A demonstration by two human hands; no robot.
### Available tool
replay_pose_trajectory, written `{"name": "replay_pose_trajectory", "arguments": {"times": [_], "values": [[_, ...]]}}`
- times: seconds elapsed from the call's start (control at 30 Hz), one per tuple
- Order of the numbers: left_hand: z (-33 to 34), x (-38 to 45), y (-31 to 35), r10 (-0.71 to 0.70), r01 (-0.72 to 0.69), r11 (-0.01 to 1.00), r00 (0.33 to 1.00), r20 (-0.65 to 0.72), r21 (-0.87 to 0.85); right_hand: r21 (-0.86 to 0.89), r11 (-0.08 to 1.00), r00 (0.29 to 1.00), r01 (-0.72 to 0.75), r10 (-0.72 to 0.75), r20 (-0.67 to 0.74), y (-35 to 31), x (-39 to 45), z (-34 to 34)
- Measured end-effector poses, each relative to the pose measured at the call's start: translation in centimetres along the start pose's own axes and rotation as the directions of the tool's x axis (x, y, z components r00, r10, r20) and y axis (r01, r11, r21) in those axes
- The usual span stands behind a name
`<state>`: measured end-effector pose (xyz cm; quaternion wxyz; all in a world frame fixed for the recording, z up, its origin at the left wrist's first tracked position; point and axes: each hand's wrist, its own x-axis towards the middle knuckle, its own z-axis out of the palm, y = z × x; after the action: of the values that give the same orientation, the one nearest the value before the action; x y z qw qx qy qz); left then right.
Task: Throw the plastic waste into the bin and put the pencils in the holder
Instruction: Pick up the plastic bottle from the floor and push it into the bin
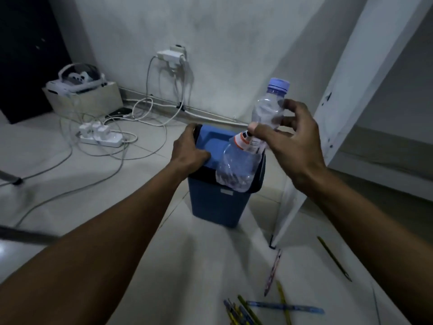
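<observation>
A blue bin (218, 207) with a black rim stands on the floor in the middle of the view. My left hand (189, 148) presses on its blue swing lid (215, 146). My right hand (290, 146) grips a clear plastic bottle (236, 170) with a purple cap; the bottle is tilted, its base over the bin's near right corner. Several pencils (248, 310) lie scattered on the white floor in front, along with a blue pen (285, 307), a striped pencil (273, 272) and a green pencil (334, 258). No holder is in view.
A white furniture panel (346, 113) stands right of the bin. Along the wall to the left are a wall socket with chargers (171, 55), a power strip (100, 136) with tangled cables, and a box holding a white headset (77, 80).
</observation>
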<state>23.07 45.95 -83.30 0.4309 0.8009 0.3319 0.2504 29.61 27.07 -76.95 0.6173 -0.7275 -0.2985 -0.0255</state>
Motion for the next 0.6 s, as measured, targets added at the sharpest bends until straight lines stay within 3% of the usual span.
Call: {"name": "replay_pose_trajectory", "arguments": {"times": [0.3,0.47,0.6], "values": [[2.0,0.8,-1.6,0.045,0.024,0.969,0.962,-0.270,0.247,-0.017,0.964,0.964,0.264,-0.264,-0.005,1.3,-1.1,2.0],[2.3,0.9,-2.2,0.061,0.029,0.968,0.937,-0.344,0.250,-0.169,0.895,0.911,0.412,-0.405,0.074,3.6,-1.9,2.8],[2.6,0.8,-2.2,0.070,0.028,0.967,0.927,-0.370,0.253,-0.341,0.837,0.904,0.427,-0.390,0.173,5.0,-2.5,3.6]]}}
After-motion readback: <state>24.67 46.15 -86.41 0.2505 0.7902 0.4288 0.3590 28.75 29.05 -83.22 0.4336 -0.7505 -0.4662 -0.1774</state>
